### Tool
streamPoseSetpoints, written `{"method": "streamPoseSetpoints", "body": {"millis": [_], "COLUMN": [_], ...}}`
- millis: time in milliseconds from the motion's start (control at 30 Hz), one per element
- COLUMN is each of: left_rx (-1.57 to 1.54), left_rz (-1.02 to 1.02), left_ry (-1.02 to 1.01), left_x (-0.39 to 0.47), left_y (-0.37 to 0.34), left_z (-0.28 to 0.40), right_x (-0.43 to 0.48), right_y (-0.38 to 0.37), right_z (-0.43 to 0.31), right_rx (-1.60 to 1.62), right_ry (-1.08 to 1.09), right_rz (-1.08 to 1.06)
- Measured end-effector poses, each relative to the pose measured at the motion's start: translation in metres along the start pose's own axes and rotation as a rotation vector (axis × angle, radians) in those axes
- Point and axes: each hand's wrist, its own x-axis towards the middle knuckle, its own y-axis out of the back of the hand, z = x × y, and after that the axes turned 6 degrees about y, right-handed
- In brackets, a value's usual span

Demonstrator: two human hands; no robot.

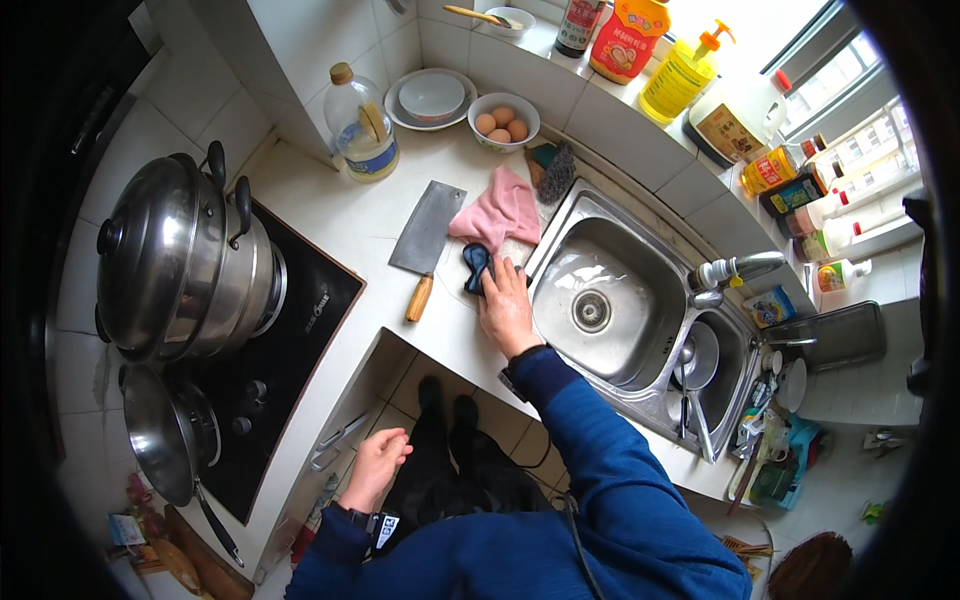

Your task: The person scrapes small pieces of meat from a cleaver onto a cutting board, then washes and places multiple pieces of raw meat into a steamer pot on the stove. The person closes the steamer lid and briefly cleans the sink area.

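My right hand (508, 307) lies on the counter left of the sink, its fingers over a crumpled dark blue item (475, 264) that looks like a cloth. Part of that item is hidden under the fingers. Just beyond it, a pink cloth (501, 208) is spread in folds. To the left rests a cleaver, its grey blade (429, 225) pointing away from me and its wooden handle (420, 298) towards me. My left hand (381, 459) hangs in the air below the counter edge, fingers loosely curled, with nothing visible in it.
A steel double sink (551, 247) lies to the right, with a pan (697, 356) in its smaller basin. Behind stand an oil bottle (364, 131), stacked dishes (431, 97) and a bowl of eggs (480, 142). A steamer pot (187, 262) and a wok (157, 435) occupy the left hob.
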Motion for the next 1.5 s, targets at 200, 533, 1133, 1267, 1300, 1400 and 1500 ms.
{"method": "streamPoseSetpoints", "body": {"millis": [200,533,1133,1267,1300,1400,1500], "left_rx": [0.281,0.376,0.967,1.031,1.003,0.996,0.97], "left_rz": [0.04,-0.007,-0.641,-0.615,-0.594,-0.58,-0.516], "left_ry": [-0.321,-0.504,-0.412,-0.029,0.039,0.166,0.264], "left_x": [0.063,0.128,0.176,0.221,0.231,0.257,0.278], "left_y": [-0.009,-0.027,-0.305,-0.373,-0.384,-0.412,-0.431], "left_z": [0.052,0.138,0.21,0.194,0.189,0.171,0.151], "right_x": [-0.022,0.023,-0.246,-0.287,-0.295,-0.312,-0.324], "right_y": [0.019,-0.01,0.198,0.222,0.227,0.239,0.248], "right_z": [-0.011,-0.015,0.068,0.085,0.087,0.092,0.095], "right_rx": [0.107,0.121,0.691,0.702,0.725,0.736,0.737], "right_ry": [0.188,-0.04,-0.921,-0.936,-0.938,-0.994,-1.028], "right_rz": [-0.162,0.045,0.408,0.451,0.443,0.394,0.362]}}
